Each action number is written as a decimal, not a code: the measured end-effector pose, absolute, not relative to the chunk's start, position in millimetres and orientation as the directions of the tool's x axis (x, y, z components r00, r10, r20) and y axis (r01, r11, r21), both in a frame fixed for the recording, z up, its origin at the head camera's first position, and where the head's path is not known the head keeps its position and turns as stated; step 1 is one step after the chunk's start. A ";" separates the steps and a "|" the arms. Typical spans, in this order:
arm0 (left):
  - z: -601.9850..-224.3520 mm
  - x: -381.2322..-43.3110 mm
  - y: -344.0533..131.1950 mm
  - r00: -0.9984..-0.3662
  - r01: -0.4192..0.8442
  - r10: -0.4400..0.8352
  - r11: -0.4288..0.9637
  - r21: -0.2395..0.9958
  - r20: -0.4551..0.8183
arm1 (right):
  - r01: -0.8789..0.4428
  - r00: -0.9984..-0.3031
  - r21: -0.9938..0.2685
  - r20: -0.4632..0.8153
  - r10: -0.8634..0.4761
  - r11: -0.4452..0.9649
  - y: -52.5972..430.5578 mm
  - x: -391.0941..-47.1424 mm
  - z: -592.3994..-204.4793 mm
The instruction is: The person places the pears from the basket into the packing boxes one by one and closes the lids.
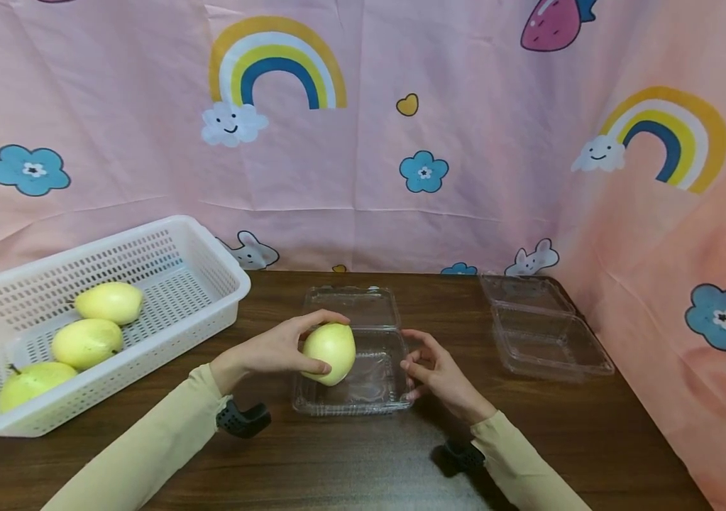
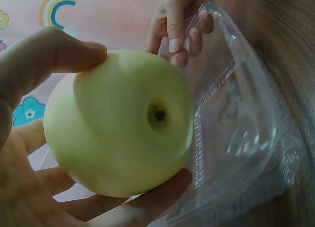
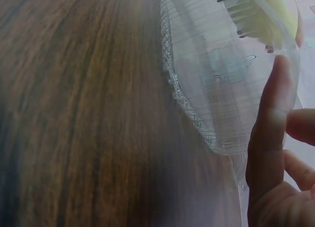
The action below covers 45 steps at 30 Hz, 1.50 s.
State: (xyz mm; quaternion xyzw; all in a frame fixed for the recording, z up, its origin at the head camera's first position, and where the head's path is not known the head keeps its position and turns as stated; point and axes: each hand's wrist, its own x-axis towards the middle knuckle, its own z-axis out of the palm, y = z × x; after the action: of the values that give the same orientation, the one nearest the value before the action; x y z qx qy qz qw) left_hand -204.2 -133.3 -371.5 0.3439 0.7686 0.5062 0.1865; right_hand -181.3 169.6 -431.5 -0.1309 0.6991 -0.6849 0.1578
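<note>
My left hand (image 1: 279, 346) grips a yellow-green pear (image 1: 332, 353) between thumb and fingers, over an opened clear plastic clamshell container (image 1: 369, 397). In the left wrist view, the dark-centred end of the pear (image 2: 123, 133) faces the camera. The right hand (image 1: 442, 376) is at the container's right side, pinching its rim between thumb and fingers. Seen from the right wrist, one finger lies along the outside of the clear wall (image 3: 226, 104), and the pear shows blurred through the plastic. The container's lid (image 1: 356, 306) is folded back toward the wall.
A white perforated basket (image 1: 209, 309) at the left holds three pears, including a pear (image 1: 109, 302) at the back. Another open clear container (image 1: 551, 341) stands at the right on the dark wooden table (image 1: 337, 468). A pink patterned cloth (image 1: 363, 234) hangs behind and on the right.
</note>
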 end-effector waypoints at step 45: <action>-409.9 -190.3 -76.2 -0.799 0.169 0.598 0.321 0.932 -0.061 | 0.026 -0.916 -0.995 -0.061 -0.396 0.094 161.4 -181.4 -429.9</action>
State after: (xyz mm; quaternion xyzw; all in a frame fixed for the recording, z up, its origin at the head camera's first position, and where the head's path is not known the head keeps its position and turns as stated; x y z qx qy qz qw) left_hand -190.3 -76.2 -409.9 0.2435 0.7871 0.5292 0.2026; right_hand -181.4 161.4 -429.9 -0.1283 0.7221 -0.6608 0.1598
